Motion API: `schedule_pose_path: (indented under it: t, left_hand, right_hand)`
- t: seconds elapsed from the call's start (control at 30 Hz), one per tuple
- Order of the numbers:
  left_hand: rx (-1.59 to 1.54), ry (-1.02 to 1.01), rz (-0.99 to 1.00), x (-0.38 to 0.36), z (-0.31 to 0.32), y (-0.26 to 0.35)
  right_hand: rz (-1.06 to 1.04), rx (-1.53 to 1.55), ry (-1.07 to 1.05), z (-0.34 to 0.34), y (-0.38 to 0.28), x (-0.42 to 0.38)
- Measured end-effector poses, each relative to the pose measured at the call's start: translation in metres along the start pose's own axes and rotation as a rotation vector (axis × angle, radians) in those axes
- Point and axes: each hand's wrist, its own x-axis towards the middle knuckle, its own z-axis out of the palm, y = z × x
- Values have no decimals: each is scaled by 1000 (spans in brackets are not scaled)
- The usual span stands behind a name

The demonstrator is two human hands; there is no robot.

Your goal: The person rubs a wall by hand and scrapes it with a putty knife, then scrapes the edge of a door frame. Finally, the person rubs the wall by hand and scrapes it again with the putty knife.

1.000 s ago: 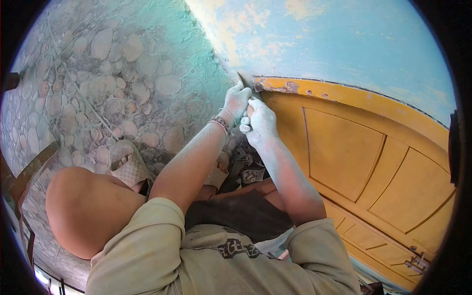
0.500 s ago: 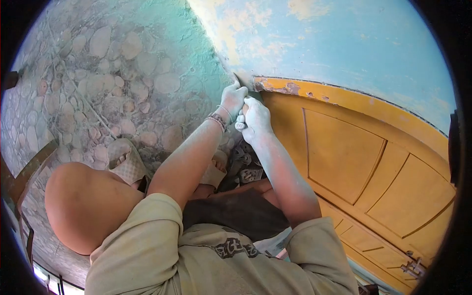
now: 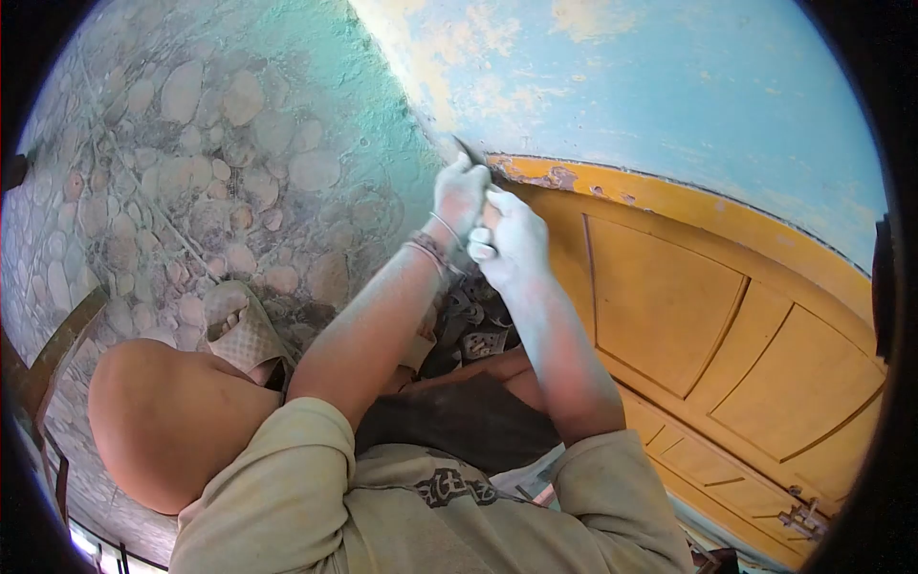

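Note:
A scraper with a thin grey blade (image 3: 467, 149) and a wooden handle (image 3: 491, 214) is in both of my hands. My left hand (image 3: 461, 194), dusted white, is closed round its front part, with the index finger laid along the blade. Behind it, my right hand (image 3: 514, 237) wraps the handle, its fingers curled and also coated with pale dust. The blade lies against the blue wall (image 3: 669, 105) close to the corner of the orange door frame (image 3: 564, 176). Whether the blade edge presses on the wall is hard to see.
An orange panelled door (image 3: 660, 287) with a metal latch (image 3: 803, 517) stands on the right. Stone-patterned floor (image 3: 182, 182) spreads left, dusted green near the wall. My sandalled foot (image 3: 234, 320) rests there. Several pairs of footwear (image 3: 478, 330) lie beyond my knees.
Both hands have drawn slightly back from the wall corner, and more of the blade and handle shows. The view has shifted a little.

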Motion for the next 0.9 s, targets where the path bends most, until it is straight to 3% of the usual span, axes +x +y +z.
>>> schedule_pose_path:
  t: [0.07,0.2,0.3,0.43,0.57,0.6,0.7,0.9]
  left_hand:
    - [-102,-91,-110,20,-18,-17]
    - [284,-88,43,10,-11,-3]
    - [9,-153,1,7,-14,4]
    - [-116,-177,-108,8,-22,12]
    - [261,-98,109,13,-14,-1]
    - [192,-117,129,14,-15,1]
    - [-30,-140,-93,11,-18,8]
    - [-126,-153,-46,4,-19,7]
  right_hand:
    - [4,7,66,7,10,12]
    - [-44,4,-46,7,4,-6]
    - [-97,-13,-69,11,11,-5]
    - [-62,-56,21,21,19,-4]
    - [-42,-24,-20,16,4,-9]
    - [-47,-32,0,16,8,-4]
    - [-53,-64,16,17,9,-4]
    - [-13,-87,36,20,1,-1]
